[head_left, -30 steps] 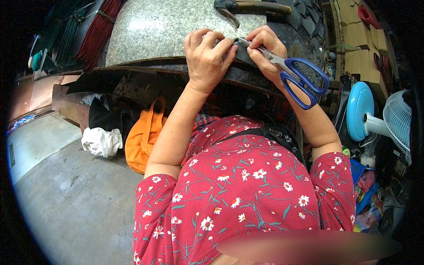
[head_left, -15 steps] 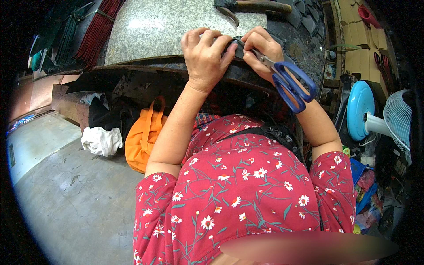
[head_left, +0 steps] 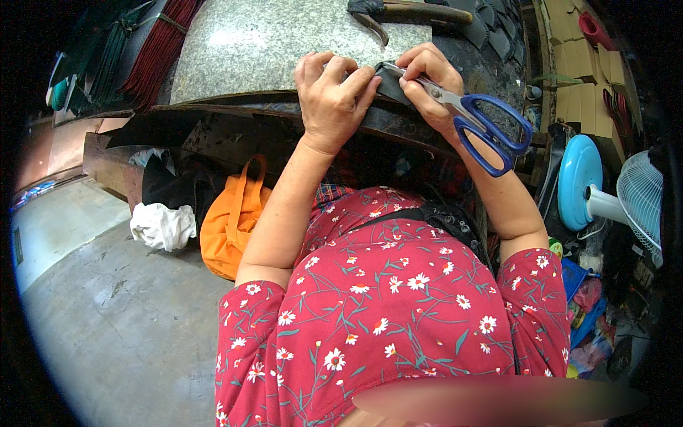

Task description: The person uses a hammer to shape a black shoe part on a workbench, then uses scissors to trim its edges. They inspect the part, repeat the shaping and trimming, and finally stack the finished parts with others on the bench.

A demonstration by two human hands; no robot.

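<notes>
At the near edge of the speckled stone desk (head_left: 270,50), the left hand (head_left: 333,99) presses its fingers down on a small dark piece of material (head_left: 393,82). The right hand (head_left: 427,85) pinches the same piece while blue-handled scissors (head_left: 484,124) hang from it, blades closed, handles pointing away to the right. An orange bag (head_left: 231,220) sits on the floor below.

Tan cardboard boxes (head_left: 578,64) stand stacked at the upper right.
</notes>
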